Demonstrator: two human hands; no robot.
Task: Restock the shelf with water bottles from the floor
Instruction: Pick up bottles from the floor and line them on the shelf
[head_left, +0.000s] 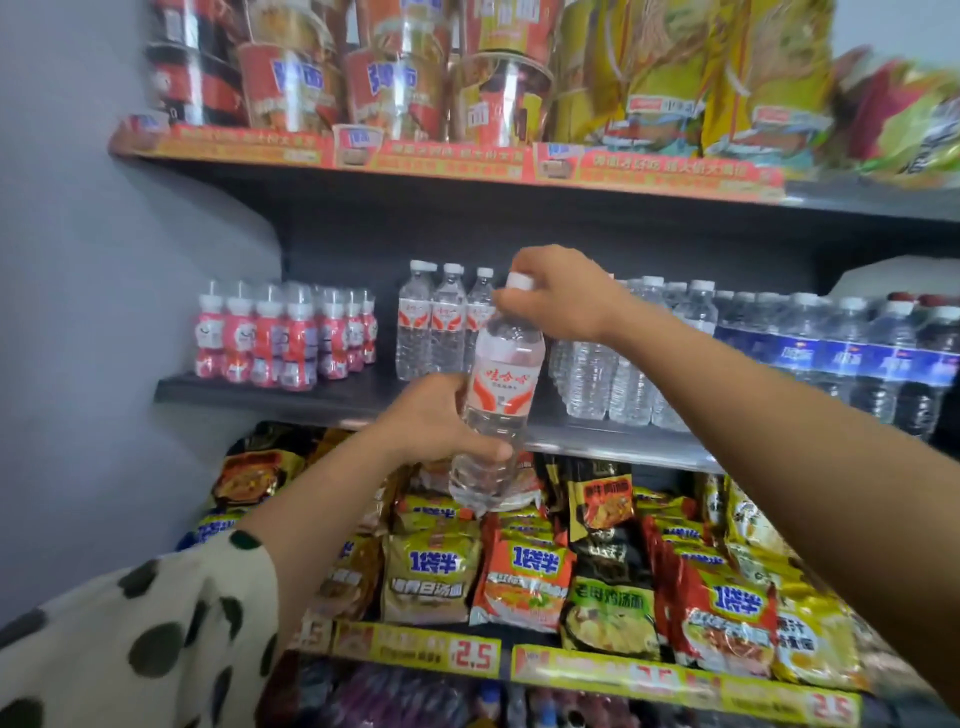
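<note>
Spotted cream sleeve (130, 639) with dark green dots fills the lower left corner, nearest the viewer; the forearm runs up from it toward the shelf.

Left hand (436, 421): fingers and thumb curled round the lower body of a clear water bottle (498, 395), just below its red-and-white label. Grip looks firm.

Bottle: held in the air in front of the middle shelf (291, 392), not resting on it. Tilted slightly, cap end leaning right. Its base hangs in front of the noodle packets (524, 582) on the shelf below.

Right hand (556, 293): reaches in from the right, bare forearm, fingers closed over the bottle's white cap (519, 280) from above. Both hands on the one bottle.

Middle shelf, left to right: small pink-and-red drink bottles (283, 338); a short row of three water bottles (441, 322) with the same red label, standing upright just behind the held one; clear unlabelled bottles (592, 374); blue-labelled bottles (841, 353) at far right.

Top shelf: cup noodles (291, 83) at left, yellow noodle bags (701, 78) at right. Image blurred toward the edges; label text mostly unreadable.
</note>
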